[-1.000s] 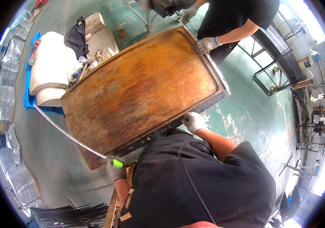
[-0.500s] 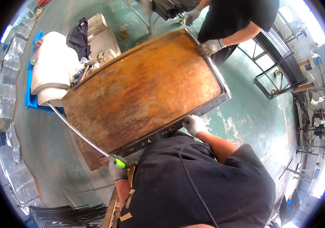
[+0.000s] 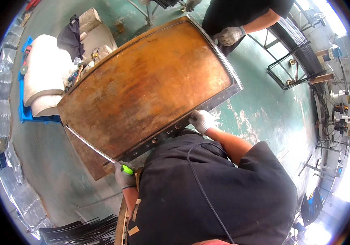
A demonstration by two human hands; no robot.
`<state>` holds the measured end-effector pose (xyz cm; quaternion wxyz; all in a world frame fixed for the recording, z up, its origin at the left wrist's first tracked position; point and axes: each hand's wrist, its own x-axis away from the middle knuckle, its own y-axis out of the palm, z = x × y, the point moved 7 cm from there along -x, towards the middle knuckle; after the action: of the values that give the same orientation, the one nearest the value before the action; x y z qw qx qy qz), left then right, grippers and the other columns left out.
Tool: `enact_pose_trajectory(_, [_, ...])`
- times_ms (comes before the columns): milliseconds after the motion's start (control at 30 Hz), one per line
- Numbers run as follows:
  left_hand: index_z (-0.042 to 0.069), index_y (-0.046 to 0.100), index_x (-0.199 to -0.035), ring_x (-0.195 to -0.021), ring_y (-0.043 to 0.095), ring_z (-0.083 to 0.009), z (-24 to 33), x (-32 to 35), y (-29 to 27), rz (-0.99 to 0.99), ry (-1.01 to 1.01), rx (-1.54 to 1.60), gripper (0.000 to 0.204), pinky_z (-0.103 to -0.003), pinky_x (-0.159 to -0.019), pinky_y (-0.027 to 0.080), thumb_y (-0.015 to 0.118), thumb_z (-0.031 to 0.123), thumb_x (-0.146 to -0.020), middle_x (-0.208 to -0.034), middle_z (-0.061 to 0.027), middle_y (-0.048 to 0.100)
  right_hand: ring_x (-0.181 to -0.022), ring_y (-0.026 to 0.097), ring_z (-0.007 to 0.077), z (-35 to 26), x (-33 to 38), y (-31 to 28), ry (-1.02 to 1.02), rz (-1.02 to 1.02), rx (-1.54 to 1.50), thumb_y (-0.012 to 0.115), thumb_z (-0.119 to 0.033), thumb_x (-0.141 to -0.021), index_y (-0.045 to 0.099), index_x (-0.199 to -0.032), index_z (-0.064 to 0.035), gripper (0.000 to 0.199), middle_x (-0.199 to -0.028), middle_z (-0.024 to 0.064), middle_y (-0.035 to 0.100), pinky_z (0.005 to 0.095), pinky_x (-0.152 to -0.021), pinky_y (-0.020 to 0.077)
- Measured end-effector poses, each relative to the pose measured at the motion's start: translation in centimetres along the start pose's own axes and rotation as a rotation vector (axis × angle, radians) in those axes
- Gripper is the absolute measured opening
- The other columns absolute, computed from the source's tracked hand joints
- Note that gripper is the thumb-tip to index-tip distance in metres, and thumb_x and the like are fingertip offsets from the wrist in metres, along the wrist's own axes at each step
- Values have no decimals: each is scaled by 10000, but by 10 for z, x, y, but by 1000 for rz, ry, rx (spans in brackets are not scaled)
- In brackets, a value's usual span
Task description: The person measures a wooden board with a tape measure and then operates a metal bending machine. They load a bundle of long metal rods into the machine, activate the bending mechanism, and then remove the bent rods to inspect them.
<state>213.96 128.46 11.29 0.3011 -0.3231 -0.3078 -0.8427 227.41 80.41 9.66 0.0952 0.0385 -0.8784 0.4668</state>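
Gloved, both of your hands. Your left hand (image 3: 124, 176): grip clenched around a green-and-black tape measure (image 3: 126, 169), held at the near left corner of the rusty metal panel (image 3: 148, 87). Steel tape (image 3: 89, 143): drawn out from that case, running along the panel's left edge to its far left corner. Your right hand (image 3: 201, 121): fingers curled over the panel's near edge, grasping the dark rim, right of centre. Panel: large, rectangular, orange-brown with rust, framed by a dark border with a row of holes along your side; it lies tilted across the middle of the view, directly in front of your chest. Second person: stands at the far right corner in dark clothing, one gloved hand (image 3: 229, 35) beside the panel's right edge; whether it touches, you cannot tell. White rolls (image 3: 44, 75): stacked on a blue pallet (image 3: 25, 116), left of the panel. Dark cloth (image 3: 69, 36): draped over pale sacks behind the rolls. Green floor (image 3: 265, 110): worn and patchy, right of the panel. Black metal frames (image 3: 295, 57): leaning at far right.
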Motion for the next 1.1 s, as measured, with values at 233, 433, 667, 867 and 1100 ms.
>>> enact_pose_trajectory(233, [105,559,-969,-594,541,-181,3,25,24,51,12,-143,359,-342,-555,462,477,413,-1134,-703,-48,560,-874,694,395,-6,-5,-9,-22,38,7,780,-280,-844,694,-847,-75,222,-852,172,704,502,-777,553])
enact_pose_trajectory(433, [101,579,-946,-684,561,-145,16,13,16,-35,137,-240,289,-308,-580,456,499,317,-1121,-762,-23,556,-865,705,395,9,-8,12,-67,54,-11,816,-275,-827,730,-878,-86,213,-874,176,724,488,-773,561])
enact_pose_trajectory(667, [85,574,-994,-644,572,-164,24,18,-14,161,129,-17,371,-305,-582,479,459,406,-1139,-741,-41,562,-851,726,345,2,-14,14,-35,22,9,808,-278,-862,734,-912,-66,231,-894,157,738,441,-770,569])
enact_pose_trajectory(867, [84,618,-1104,-797,630,-174,16,2,-70,152,319,-642,320,-318,-662,531,484,373,-1135,-921,-36,629,-923,706,384,-14,-23,14,70,-92,18,772,-312,-888,742,-945,-80,240,-958,166,737,485,-820,553])
enact_pose_trajectory(1100, [115,616,-1032,-728,598,-161,25,21,-37,271,-19,23,300,-326,-625,503,574,403,-1103,-875,-13,635,-987,686,389,-29,-25,12,70,-25,100,761,-340,-885,740,-939,-93,253,-957,160,722,505,-870,544])
